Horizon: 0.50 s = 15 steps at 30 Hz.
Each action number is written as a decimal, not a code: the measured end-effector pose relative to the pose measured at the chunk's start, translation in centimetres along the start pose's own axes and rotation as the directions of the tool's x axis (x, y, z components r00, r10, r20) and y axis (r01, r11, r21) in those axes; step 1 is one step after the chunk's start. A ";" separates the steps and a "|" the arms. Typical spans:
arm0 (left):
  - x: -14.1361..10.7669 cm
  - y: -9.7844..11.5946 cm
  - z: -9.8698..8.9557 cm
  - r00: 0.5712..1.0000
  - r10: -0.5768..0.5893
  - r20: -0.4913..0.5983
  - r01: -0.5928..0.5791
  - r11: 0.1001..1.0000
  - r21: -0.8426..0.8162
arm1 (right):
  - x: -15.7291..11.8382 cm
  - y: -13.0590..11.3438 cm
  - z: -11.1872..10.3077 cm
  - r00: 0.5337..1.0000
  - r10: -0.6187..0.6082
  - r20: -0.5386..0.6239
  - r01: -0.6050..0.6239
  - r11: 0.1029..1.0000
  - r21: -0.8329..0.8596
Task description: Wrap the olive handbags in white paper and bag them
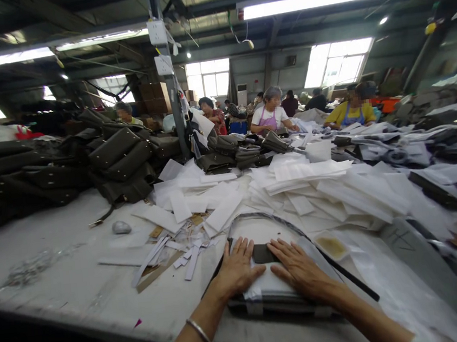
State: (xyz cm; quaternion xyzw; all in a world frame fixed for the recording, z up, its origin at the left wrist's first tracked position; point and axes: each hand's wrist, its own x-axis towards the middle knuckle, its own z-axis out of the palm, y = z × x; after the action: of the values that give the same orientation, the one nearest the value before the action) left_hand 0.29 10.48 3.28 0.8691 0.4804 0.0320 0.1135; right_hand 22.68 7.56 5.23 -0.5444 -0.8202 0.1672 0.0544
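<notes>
A dark handbag [283, 304] lies on the worktable right in front of me, its front covered by a white padding sheet [271, 283]. My left hand [237, 265] rests flat on the bag's left side, fingers stretched forward. Across from it, my right hand [300, 269] presses flat on the right side with the fingers spread. Between the two hands a small dark flap [263, 253] shows. The bag's wrapped strap [274, 215] arches behind my fingertips and runs down to the right.
White foam sheets [315, 183] are heaped behind the bag. Paper strips [192, 256] lie to the left, near a grey lump [121, 227] and small metal parts [30, 268]. Dark bags [120, 155] are piled at the left. A post [177, 116] stands behind; co-workers [274, 114] sit beyond.
</notes>
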 end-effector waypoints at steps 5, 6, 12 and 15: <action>-0.2 0.5 -0.8 0.998 -0.001 0.061 0.008 0.992 -0.125 | 0.1 0.0 -0.2 1.000 0.019 0.020 -0.019 1.000 -0.020; -0.4 0.6 -0.9 0.998 0.003 0.060 0.005 0.990 -0.142 | 0.0 0.0 -0.5 1.000 0.019 0.025 -0.018 1.000 -0.014; -2.9 1.7 -1.3 0.999 0.013 0.038 -0.004 0.974 -0.227 | -0.2 -0.9 -1.6 0.998 0.005 0.066 -0.006 1.000 0.014; -4.5 1.6 -2.1 0.998 0.055 -0.008 -0.055 0.960 -0.274 | 0.1 -2.0 -0.3 1.000 -0.016 0.008 0.016 1.000 -0.011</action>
State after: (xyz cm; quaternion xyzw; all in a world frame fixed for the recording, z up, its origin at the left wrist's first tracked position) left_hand -1.12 6.20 5.94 0.8579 0.4471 0.1018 0.2317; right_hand 20.98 7.01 6.14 -0.5373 -0.8257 0.1644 0.0495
